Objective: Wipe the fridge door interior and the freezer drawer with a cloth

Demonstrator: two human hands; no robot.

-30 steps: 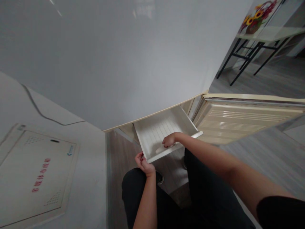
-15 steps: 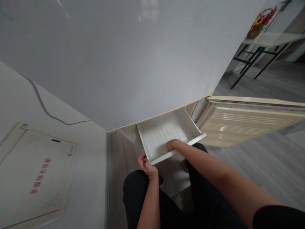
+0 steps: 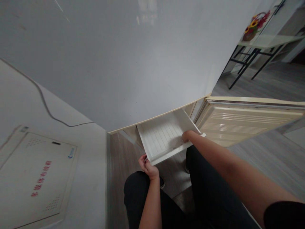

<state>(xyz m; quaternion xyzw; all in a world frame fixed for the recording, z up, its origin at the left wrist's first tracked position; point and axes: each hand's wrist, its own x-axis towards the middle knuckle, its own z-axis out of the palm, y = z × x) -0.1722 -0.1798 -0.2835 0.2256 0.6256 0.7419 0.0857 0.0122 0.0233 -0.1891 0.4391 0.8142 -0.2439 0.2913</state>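
A white drawer (image 3: 164, 135) with a ridged bottom is pulled out from the low part of a refrigerator. My left hand (image 3: 149, 167) grips its front left corner, fingers curled around the edge. My right hand (image 3: 187, 136) reaches over the front rim into the drawer, near its right side. Its fingers are bent down toward the drawer bottom; what they hold, if anything, is hidden behind the hand.
The refrigerator's cream door (image 3: 252, 121) stands wide at the right. A large grey panel (image 3: 143, 70) rises above the drawer. On the left wall are a metal box (image 3: 40, 178) with red characters and a cable (image 3: 47, 106). A table (image 3: 269, 41) holds a flower basket (image 3: 252, 27).
My right hand has moved to the right inside the drawer, from near the middle of the front rim toward the right side. My left hand stays at the corner.
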